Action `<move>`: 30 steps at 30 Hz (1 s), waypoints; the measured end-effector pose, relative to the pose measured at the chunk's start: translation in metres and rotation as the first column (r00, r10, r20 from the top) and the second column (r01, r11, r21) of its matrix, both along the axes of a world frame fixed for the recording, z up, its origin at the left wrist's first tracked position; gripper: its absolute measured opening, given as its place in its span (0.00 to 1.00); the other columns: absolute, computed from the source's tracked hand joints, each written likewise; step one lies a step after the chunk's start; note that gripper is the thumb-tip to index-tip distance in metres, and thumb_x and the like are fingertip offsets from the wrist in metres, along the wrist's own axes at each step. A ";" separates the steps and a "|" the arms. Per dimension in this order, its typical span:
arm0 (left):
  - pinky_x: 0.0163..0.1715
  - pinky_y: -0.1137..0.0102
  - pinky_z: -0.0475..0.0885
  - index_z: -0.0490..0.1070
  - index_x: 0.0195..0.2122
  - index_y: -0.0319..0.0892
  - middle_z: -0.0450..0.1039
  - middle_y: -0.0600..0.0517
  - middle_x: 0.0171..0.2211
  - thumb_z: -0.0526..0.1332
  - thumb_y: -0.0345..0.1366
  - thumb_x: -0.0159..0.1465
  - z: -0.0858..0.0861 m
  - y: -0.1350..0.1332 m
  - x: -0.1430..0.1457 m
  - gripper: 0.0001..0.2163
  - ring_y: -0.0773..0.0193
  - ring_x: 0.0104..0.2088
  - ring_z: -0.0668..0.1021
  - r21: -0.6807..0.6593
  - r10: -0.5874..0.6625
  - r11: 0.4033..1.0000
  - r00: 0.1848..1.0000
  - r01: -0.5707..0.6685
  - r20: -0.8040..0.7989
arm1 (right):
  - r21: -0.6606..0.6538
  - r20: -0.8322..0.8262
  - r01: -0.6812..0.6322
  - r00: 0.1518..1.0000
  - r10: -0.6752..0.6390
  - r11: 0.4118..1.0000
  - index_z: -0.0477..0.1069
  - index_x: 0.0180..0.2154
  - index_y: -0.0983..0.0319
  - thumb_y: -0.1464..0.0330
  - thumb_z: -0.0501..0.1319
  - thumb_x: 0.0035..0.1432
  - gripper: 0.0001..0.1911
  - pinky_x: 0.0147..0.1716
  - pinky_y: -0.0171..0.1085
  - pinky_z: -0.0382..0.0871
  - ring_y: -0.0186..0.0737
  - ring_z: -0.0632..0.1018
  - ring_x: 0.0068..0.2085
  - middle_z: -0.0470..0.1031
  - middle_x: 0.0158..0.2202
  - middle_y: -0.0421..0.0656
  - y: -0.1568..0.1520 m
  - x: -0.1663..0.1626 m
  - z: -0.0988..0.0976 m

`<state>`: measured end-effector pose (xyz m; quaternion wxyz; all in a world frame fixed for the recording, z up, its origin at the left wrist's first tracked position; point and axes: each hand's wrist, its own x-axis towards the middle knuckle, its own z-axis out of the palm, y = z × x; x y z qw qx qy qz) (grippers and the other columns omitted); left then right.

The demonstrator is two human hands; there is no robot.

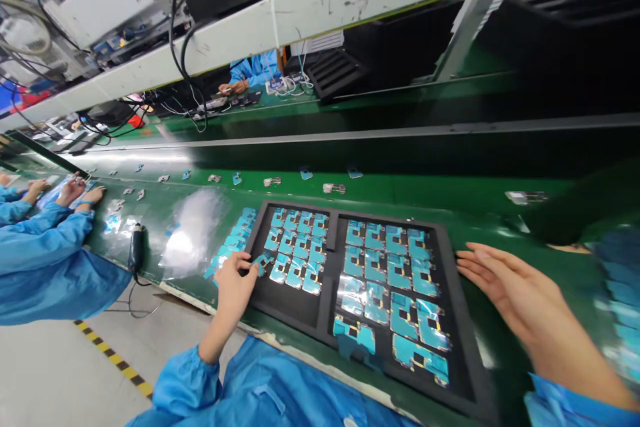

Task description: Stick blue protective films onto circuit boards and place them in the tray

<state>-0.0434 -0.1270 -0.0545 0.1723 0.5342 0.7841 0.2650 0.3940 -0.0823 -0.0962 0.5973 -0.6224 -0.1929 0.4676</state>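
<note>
Between thumb and fingers, my left hand pinches a small blue-filmed circuit board over the left compartment of a black foam tray. Rows of similar boards lie in both compartments. The front part of the left compartment shows bare black foam. Left of the tray, more such boards lie in an overlapping row on the green bench. My right hand is beside the tray's right edge, fingers stretched out, holding nothing.
Clear plastic sheets and a black electric screwdriver lie to the left. Small metal parts and boards are spaced along the green strip behind the tray. Co-workers' hands are at far left. A pale beam crosses above.
</note>
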 end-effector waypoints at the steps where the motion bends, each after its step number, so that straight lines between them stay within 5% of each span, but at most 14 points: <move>1: 0.58 0.50 0.56 0.71 0.39 0.44 0.79 0.50 0.31 0.62 0.39 0.62 -0.003 -0.005 0.005 0.07 0.48 0.52 0.76 0.018 -0.006 1.000 1.000 0.006 -0.031 | 0.002 0.028 -0.010 1.000 0.009 1.000 0.77 0.34 0.61 0.62 0.74 0.40 0.17 0.48 0.48 0.74 0.47 0.80 0.38 0.78 0.34 0.51 0.002 -0.001 0.001; 4: 0.59 0.46 0.47 0.72 0.35 0.44 0.80 0.45 0.35 0.61 0.38 0.64 -0.009 -0.011 0.014 0.05 0.43 0.59 0.68 0.065 -0.043 0.996 0.976 0.058 -0.215 | 0.027 0.172 -0.039 0.984 0.033 0.999 0.75 0.35 0.63 0.60 0.70 0.47 0.16 0.43 0.47 0.75 0.45 0.80 0.35 0.78 0.34 0.51 0.002 -0.004 0.005; 9: 0.54 0.47 0.50 0.71 0.32 0.42 0.80 0.42 0.38 0.57 0.41 0.68 -0.012 -0.006 0.016 0.10 0.39 0.59 0.66 0.045 -0.105 0.988 0.858 0.148 -0.502 | 0.084 0.500 -0.046 0.866 -0.002 0.995 0.78 0.38 0.60 0.59 0.68 0.54 0.13 0.54 0.49 0.67 0.47 0.78 0.43 0.79 0.40 0.48 -0.046 -0.032 0.020; 11: 0.54 0.46 0.51 0.72 0.33 0.42 0.79 0.41 0.36 0.56 0.41 0.69 -0.010 -0.002 0.015 0.11 0.39 0.58 0.67 0.007 -0.160 0.980 0.820 0.197 -0.550 | 0.093 0.700 -0.282 0.701 0.139 0.955 0.79 0.38 0.58 0.59 0.66 0.58 0.10 0.55 0.51 0.66 0.49 0.78 0.45 0.80 0.41 0.46 -0.080 -0.056 0.023; 13: 0.55 0.44 0.50 0.73 0.33 0.42 0.79 0.41 0.35 0.56 0.41 0.69 -0.006 0.003 0.015 0.12 0.39 0.56 0.69 -0.035 -0.208 0.972 0.783 0.232 -0.586 | 0.046 0.860 -0.560 0.443 0.252 0.827 0.78 0.44 0.55 0.60 0.63 0.63 0.10 0.57 0.54 0.64 0.51 0.78 0.48 0.81 0.43 0.44 -0.111 -0.082 0.023; 16: 0.57 0.40 0.46 0.75 0.33 0.42 0.79 0.42 0.34 0.55 0.38 0.69 -0.005 0.011 0.014 0.12 0.41 0.53 0.72 -0.072 -0.250 0.962 0.739 0.265 -0.625 | -0.032 0.943 -0.694 0.217 0.252 0.719 0.73 0.54 0.53 0.63 0.61 0.67 0.15 0.60 0.58 0.57 0.52 0.77 0.51 0.80 0.47 0.42 -0.139 -0.110 0.016; 23: 0.60 0.35 0.38 0.77 0.34 0.42 0.80 0.41 0.34 0.56 0.37 0.69 -0.006 0.020 0.011 0.11 0.40 0.55 0.72 -0.047 -0.292 0.942 0.744 0.332 -0.601 | 0.024 0.957 -0.656 0.233 0.172 0.755 0.71 0.56 0.51 0.67 0.61 0.67 0.17 0.63 0.59 0.53 0.49 0.78 0.47 0.82 0.43 0.40 -0.149 -0.128 0.005; 27: 0.59 0.32 0.39 0.76 0.49 0.44 0.73 0.37 0.56 0.60 0.42 0.68 0.018 0.003 0.027 0.13 0.33 0.66 0.58 0.141 -0.201 0.926 0.772 0.351 -0.603 | 0.075 0.957 -0.628 0.264 0.122 0.774 0.60 0.66 0.50 0.71 0.60 0.68 0.28 0.63 0.58 0.53 0.46 0.79 0.44 0.81 0.39 0.40 -0.153 -0.134 0.006; 29: 0.60 0.35 0.44 0.75 0.51 0.46 0.67 0.39 0.62 0.61 0.43 0.67 0.028 -0.007 0.042 0.13 0.35 0.68 0.55 0.234 -0.261 0.863 0.792 0.447 -0.552 | 0.092 0.956 -0.610 0.274 0.101 0.787 0.54 0.69 0.50 0.73 0.59 0.68 0.32 0.63 0.57 0.54 0.45 0.79 0.42 0.81 0.38 0.40 -0.153 -0.138 0.006; 30: 0.62 0.38 0.47 0.75 0.51 0.47 0.67 0.40 0.61 0.62 0.43 0.67 0.030 -0.011 0.050 0.13 0.37 0.69 0.56 0.225 -0.403 0.795 0.768 0.563 -0.497 | 0.104 0.957 -0.601 0.278 0.086 0.793 0.53 0.70 0.50 0.73 0.59 0.68 0.33 0.63 0.57 0.55 0.45 0.79 0.42 0.81 0.38 0.40 -0.153 -0.139 0.006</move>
